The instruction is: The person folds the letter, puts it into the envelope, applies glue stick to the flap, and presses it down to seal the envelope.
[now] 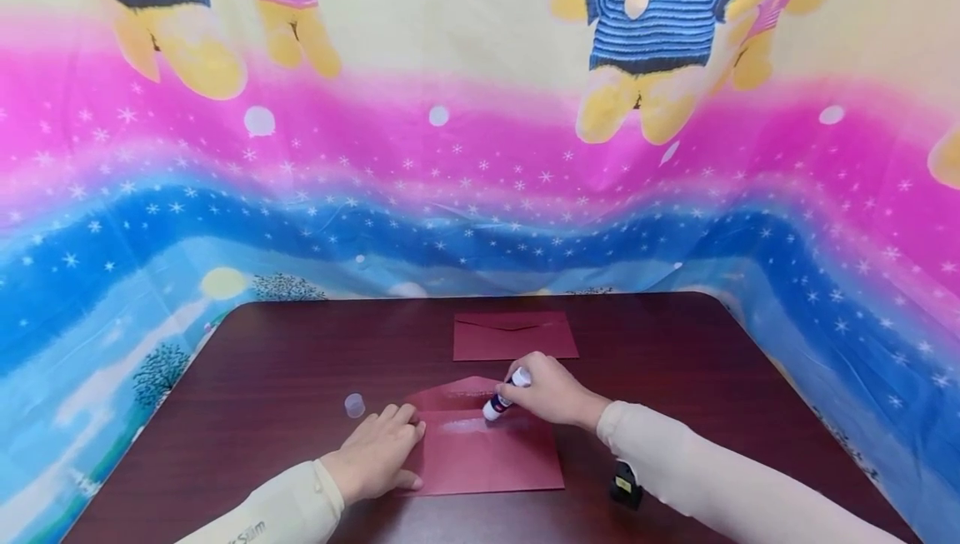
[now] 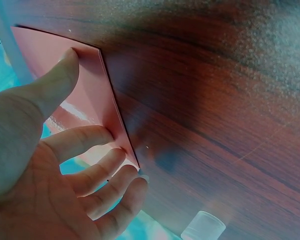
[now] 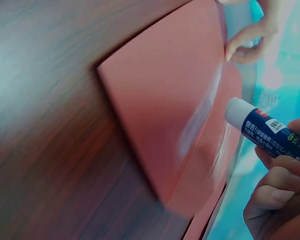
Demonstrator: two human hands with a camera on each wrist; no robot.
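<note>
A red envelope [image 1: 487, 469] lies on the table with its pointed flap [image 1: 442, 396] opened away from me. My left hand [image 1: 378, 451] rests on its left edge, thumb and fingertips pressing the paper, fingers spread and slightly bent. In my right hand [image 1: 551, 392] I grip a glue stick [image 3: 270, 130] with a dark blue label, its white tip tilted down over the envelope near the flap fold. Shiny whitish glue streaks [image 1: 463, 426] show just below the fold and also on the flap. A clear cap [image 1: 355, 406] sits left of the envelope, beyond my left hand.
Another red envelope [image 1: 517, 344], flap folded down, lies farther back on the dark wooden table [image 1: 315, 344]. A small black object with a yellow label [image 1: 625, 486] is beside my right sleeve. A printed cloth [image 1: 480, 152] hangs behind the table and along its sides.
</note>
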